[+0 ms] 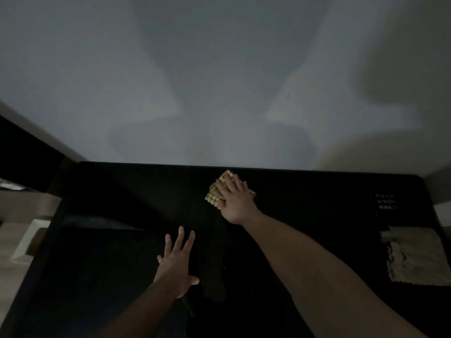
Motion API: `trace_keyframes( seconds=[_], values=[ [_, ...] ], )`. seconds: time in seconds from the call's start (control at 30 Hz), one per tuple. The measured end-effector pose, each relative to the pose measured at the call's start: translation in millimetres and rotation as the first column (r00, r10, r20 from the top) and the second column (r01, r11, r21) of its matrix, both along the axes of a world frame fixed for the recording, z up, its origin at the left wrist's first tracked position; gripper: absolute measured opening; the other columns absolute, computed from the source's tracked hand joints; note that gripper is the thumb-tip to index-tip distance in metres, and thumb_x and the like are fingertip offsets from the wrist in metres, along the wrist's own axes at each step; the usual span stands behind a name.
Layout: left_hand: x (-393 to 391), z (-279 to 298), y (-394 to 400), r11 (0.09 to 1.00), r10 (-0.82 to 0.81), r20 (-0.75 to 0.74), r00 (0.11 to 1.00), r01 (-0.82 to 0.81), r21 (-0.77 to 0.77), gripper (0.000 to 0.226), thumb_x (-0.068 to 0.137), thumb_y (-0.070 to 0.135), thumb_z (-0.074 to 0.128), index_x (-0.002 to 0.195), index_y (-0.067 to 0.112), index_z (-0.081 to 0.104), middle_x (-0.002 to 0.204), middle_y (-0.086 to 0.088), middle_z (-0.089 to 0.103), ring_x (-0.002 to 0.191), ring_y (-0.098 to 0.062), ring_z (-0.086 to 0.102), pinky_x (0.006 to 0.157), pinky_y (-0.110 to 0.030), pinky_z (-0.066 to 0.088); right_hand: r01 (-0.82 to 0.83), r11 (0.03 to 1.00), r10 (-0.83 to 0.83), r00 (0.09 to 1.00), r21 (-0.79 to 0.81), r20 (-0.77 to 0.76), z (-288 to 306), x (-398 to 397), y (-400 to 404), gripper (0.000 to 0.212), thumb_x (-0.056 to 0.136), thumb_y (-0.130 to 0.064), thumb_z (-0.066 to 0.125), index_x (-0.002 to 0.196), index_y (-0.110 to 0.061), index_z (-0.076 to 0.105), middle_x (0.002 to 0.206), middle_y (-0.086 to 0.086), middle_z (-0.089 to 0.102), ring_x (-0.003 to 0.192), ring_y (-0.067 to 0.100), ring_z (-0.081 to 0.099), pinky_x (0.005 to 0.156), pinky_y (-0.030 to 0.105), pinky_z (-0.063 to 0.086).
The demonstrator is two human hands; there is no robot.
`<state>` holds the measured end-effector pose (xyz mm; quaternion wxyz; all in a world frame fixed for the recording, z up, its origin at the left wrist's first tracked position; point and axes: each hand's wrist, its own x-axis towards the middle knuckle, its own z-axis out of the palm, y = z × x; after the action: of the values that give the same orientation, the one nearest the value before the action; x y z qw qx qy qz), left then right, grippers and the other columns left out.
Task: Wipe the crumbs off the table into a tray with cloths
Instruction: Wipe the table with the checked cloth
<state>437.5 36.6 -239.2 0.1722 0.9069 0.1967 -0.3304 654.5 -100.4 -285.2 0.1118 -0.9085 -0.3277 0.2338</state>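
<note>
The right hand (233, 198) lies flat, fingers spread, pressing a nubby, checkered yellow cloth (216, 194) on the smooth black table (122, 191) near its far edge. The left hand (176, 261) rests empty with splayed fingers nearer the person. A second, scallop-edged beige cloth (415, 257) lies rumpled at the table's right edge, while a pale tray (26, 240) sits off its left side.

Black table (317, 191), yellow-and-cream checked cloth (216, 193) under your right hand (235, 201), plain beige cloth (415, 257) right of your right hand, pale grey wall (219, 69).
</note>
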Motion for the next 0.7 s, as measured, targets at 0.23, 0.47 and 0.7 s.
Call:
trace_keyframes(
  seconds=[0.23,0.47,0.7],
  values=[
    [-2,6,1,1.0,0.008,0.018,1.0,-0.008,-0.019,0.129,0.076,0.036,0.085,0.159,0.037,-0.015,0.163,0.008,-0.033,0.154,-0.036,-0.021,0.116,-0.067,0.025,0.236,0.97,-0.222,0.961,-0.063,0.167,-8,-43,-116,0.067,0.103,-0.037,0.033,0.165,-0.02,0.016,0.174,0.007,0.002,0.16,0.032,0.003,0.128,0.051,0.006],
    [-2,14,-2,1.0,0.0,0.009,1.0,0.0,0.002,0.128,0.077,0.036,0.085,0.16,0.036,-0.013,0.165,0.006,-0.029,0.154,-0.036,-0.017,0.117,-0.065,0.025,0.729,0.673,-0.701,0.682,-0.122,0.209,-9,-112,-251,0.067,0.108,-0.04,0.025,0.165,-0.024,-0.007,0.174,0.006,-0.009,0.16,0.027,-0.002,0.129,0.049,0.007],
    [-3,8,-1,1.0,-0.022,0.022,1.0,0.022,-0.004,0.127,0.077,0.037,0.085,0.16,0.035,-0.011,0.166,0.005,-0.027,0.154,-0.038,-0.016,0.116,-0.067,0.027,0.857,0.495,-0.831,0.515,-0.14,0.212,-6,-194,-289,0.066,0.109,-0.039,0.024,0.165,-0.022,-0.007,0.174,0.007,-0.009,0.16,0.027,-0.001,0.128,0.05,0.009]
  ],
)
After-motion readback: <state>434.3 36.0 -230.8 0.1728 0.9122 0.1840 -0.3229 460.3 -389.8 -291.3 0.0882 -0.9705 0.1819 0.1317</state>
